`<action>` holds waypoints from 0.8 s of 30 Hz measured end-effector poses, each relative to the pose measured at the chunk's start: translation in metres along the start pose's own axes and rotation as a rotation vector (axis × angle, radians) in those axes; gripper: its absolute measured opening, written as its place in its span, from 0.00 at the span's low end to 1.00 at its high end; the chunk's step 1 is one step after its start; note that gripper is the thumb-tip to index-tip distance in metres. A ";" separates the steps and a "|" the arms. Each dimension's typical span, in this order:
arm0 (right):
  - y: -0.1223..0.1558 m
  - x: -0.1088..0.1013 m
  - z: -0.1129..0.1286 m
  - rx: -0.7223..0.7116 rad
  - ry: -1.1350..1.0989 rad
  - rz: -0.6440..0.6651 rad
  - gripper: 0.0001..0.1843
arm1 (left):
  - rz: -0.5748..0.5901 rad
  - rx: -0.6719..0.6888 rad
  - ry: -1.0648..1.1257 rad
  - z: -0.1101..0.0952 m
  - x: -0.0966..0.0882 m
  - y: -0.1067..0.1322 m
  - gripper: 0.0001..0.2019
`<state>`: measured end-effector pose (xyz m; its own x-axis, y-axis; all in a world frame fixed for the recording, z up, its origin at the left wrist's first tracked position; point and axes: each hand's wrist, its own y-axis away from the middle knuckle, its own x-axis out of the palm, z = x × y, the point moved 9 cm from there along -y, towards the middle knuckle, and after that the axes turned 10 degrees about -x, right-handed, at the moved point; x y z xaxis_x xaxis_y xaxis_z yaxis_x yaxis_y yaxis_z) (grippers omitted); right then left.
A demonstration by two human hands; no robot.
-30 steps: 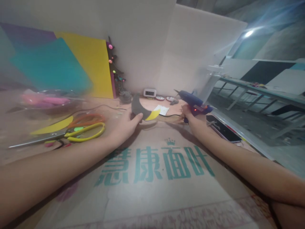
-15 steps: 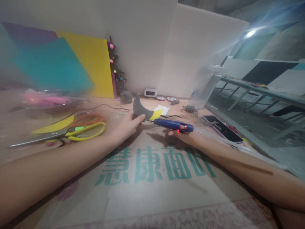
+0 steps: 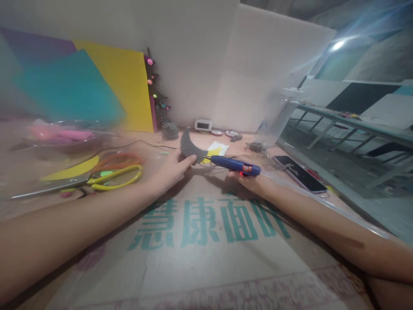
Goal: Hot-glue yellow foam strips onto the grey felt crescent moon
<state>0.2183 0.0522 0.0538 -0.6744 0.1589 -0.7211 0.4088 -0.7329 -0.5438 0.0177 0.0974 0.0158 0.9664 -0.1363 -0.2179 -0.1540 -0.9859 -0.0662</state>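
Pinched between the thumb and fingers of my left hand (image 3: 182, 165) is a dark grey crescent moon (image 3: 192, 147), held up above the table. Its lower right tip is yellow (image 3: 213, 153). My right hand (image 3: 247, 180) is wrapped round a blue glue gun (image 3: 235, 164), which has a small red light glowing on its underside. The gun's metal nozzle points left and lies at the grey and yellow part of the crescent; whether it touches I cannot tell. Most fingers of my right hand are hidden under the gun.
At left lie yellow-handled scissors (image 3: 112, 178), a yellow cutout (image 3: 72, 169) and a clear bag with pink pieces (image 3: 61, 132). A small white clock (image 3: 203, 125), ribbon rolls (image 3: 231, 133) and a decorated dark stand (image 3: 169, 129) are at the back. A phone (image 3: 301, 174) lies right.
The glue gun has tilted a little, its nozzle rising slightly and shifting right along the crescent's lower edge. My left hand and the crescent hold nearly still.
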 end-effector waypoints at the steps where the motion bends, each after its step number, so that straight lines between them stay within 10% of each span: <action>1: 0.000 0.000 0.000 -0.006 0.009 0.002 0.12 | 0.003 0.000 0.002 0.000 0.000 0.000 0.11; 24: 0.000 0.008 -0.002 -0.051 0.233 0.110 0.16 | 0.013 -0.008 -0.013 0.002 0.002 -0.001 0.11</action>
<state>0.2145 0.0548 0.0473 -0.4665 0.2325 -0.8534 0.5062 -0.7210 -0.4732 0.0192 0.0979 0.0135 0.9616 -0.1478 -0.2312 -0.1648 -0.9847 -0.0558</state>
